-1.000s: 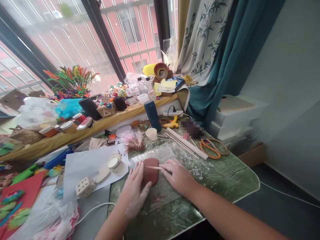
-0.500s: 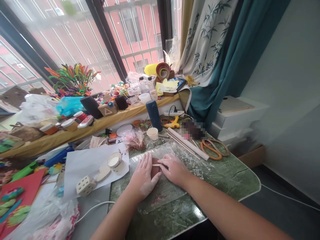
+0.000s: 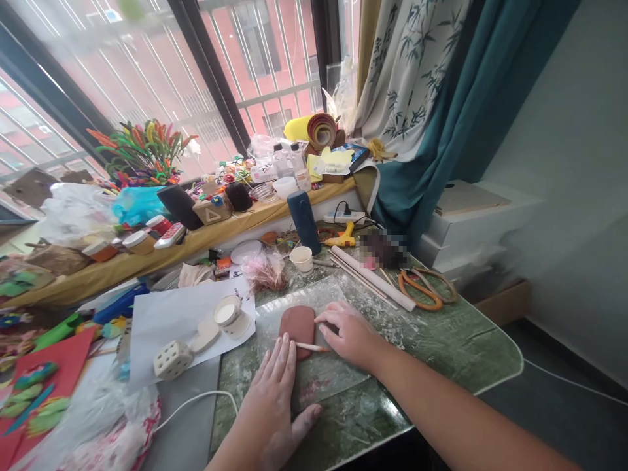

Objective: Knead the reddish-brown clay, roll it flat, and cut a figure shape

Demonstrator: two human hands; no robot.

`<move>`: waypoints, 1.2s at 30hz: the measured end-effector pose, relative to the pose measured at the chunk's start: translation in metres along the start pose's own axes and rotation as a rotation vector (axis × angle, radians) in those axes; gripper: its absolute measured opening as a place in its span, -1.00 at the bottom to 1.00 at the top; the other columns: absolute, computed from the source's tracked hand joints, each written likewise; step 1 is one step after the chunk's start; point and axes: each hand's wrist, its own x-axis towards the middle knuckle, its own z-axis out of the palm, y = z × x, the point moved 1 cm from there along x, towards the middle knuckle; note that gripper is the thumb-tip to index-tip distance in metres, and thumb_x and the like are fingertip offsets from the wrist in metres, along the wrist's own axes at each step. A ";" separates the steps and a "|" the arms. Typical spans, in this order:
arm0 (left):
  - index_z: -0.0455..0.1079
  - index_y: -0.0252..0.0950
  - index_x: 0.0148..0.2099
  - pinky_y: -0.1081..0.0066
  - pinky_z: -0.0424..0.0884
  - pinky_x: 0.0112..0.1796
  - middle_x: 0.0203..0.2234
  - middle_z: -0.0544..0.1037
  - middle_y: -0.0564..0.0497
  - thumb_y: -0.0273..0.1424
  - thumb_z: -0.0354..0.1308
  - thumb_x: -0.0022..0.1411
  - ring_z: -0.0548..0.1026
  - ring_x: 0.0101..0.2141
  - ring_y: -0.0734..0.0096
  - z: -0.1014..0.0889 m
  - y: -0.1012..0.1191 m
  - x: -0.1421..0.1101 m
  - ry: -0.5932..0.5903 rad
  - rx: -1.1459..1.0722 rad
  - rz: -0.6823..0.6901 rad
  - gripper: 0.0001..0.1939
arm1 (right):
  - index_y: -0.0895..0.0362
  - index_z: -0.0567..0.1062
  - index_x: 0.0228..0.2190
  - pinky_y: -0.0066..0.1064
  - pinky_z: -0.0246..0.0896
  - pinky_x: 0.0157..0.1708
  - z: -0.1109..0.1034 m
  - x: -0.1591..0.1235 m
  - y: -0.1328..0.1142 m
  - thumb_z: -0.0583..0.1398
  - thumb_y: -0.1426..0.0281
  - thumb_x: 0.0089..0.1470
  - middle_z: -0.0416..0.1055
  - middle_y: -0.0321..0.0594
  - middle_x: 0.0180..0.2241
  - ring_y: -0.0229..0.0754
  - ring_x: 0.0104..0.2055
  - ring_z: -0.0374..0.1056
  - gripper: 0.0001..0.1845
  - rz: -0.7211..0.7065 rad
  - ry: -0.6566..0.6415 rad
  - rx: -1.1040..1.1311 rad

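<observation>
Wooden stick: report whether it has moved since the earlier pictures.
Yes, toward the person: the wooden stick now lies farther from the white cup and crosses the reddish-brown slab closer to its near edge.

The slab [image 3: 297,319] is coloured a plain reddish brown, while the stick [image 3: 308,347] is toned pale cream and tinged reddish at its right tip. The tabletop [image 3: 466,347] is marbled in greens and streaked with white. Orange is seen on one looped handle [image 3: 426,307], yellow on the glue gun [image 3: 346,237], dark blue on the cylinder [image 3: 304,224]. The cream die [image 3: 173,360] is patterned with darker dots. The pale curtain [image 3: 405,91] is printed with dark bamboo and bordered by plain teal cloth [image 3: 500,85].
</observation>
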 end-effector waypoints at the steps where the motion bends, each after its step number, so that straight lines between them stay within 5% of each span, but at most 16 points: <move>1: -0.52 -0.33 0.50 -0.08 0.16 0.28 0.42 -0.09 -0.31 0.13 0.02 0.30 0.02 0.38 -0.17 -0.002 -0.001 0.002 -0.016 -0.004 -0.001 0.09 | 0.03 0.59 -0.12 -0.18 0.19 0.08 0.000 0.000 0.000 0.16 0.45 0.21 0.51 -0.18 -0.17 -0.03 -0.01 0.33 -0.75 0.002 0.003 0.007; 7: -0.21 -0.46 0.49 -0.05 -0.01 0.33 0.42 -0.05 -0.34 0.18 -0.11 0.32 -0.09 0.40 -0.09 -0.010 -0.006 0.052 -0.131 -0.060 -0.063 0.00 | 0.05 0.57 -0.15 -0.20 0.24 0.02 -0.002 0.003 0.004 0.17 0.45 0.18 0.51 -0.19 -0.18 -0.06 -0.08 0.38 -0.78 0.038 0.060 0.118; 12: -0.17 -0.52 0.47 -0.06 -0.03 0.33 0.42 -0.06 -0.38 0.15 -0.13 0.35 -0.13 0.41 -0.09 -0.006 -0.014 0.104 -0.106 -0.101 -0.133 -0.03 | 0.09 0.56 -0.16 -0.24 0.31 -0.07 -0.005 0.007 0.013 0.16 0.41 0.18 0.50 -0.19 -0.22 -0.11 -0.17 0.41 -0.78 0.111 0.114 0.255; 16: -0.13 -0.55 0.46 -0.08 -0.06 0.33 0.42 -0.07 -0.40 0.13 -0.13 0.35 -0.16 0.41 -0.10 -0.005 -0.017 0.121 -0.112 -0.116 -0.170 -0.04 | 0.09 0.56 -0.14 -0.24 0.32 -0.05 -0.005 0.009 0.019 0.13 0.39 0.20 0.51 -0.16 -0.15 -0.10 -0.11 0.43 -0.76 0.148 0.180 0.323; 20: -0.21 -0.49 0.48 -0.09 -0.05 0.33 0.43 -0.09 -0.36 0.16 -0.11 0.34 -0.19 0.42 -0.10 -0.010 -0.013 0.101 -0.112 -0.158 -0.123 -0.01 | 0.07 0.55 -0.10 -0.21 0.31 0.00 -0.003 0.007 0.020 0.15 0.39 0.17 0.52 -0.14 -0.11 -0.06 -0.06 0.42 -0.72 0.142 0.170 0.287; 29: -0.50 -0.23 0.50 -0.16 0.10 0.29 0.45 -0.15 -0.21 0.08 0.07 0.31 -0.11 0.41 -0.16 -0.014 0.001 0.006 -0.090 -0.154 0.010 0.05 | 0.06 0.55 -0.10 -0.17 0.20 0.10 -0.002 0.002 0.011 0.15 0.43 0.14 0.50 -0.16 -0.07 -0.03 0.04 0.35 -0.70 0.076 0.078 0.147; 36: -0.38 -0.29 0.51 -0.15 0.09 0.30 0.44 -0.12 -0.24 0.10 0.02 0.33 -0.10 0.41 -0.14 -0.017 0.003 0.011 -0.133 -0.152 -0.019 -0.01 | 0.08 0.54 -0.11 -0.18 0.20 0.10 0.000 0.001 0.010 0.15 0.45 0.13 0.49 -0.15 -0.08 -0.03 0.03 0.36 -0.71 0.073 0.068 0.138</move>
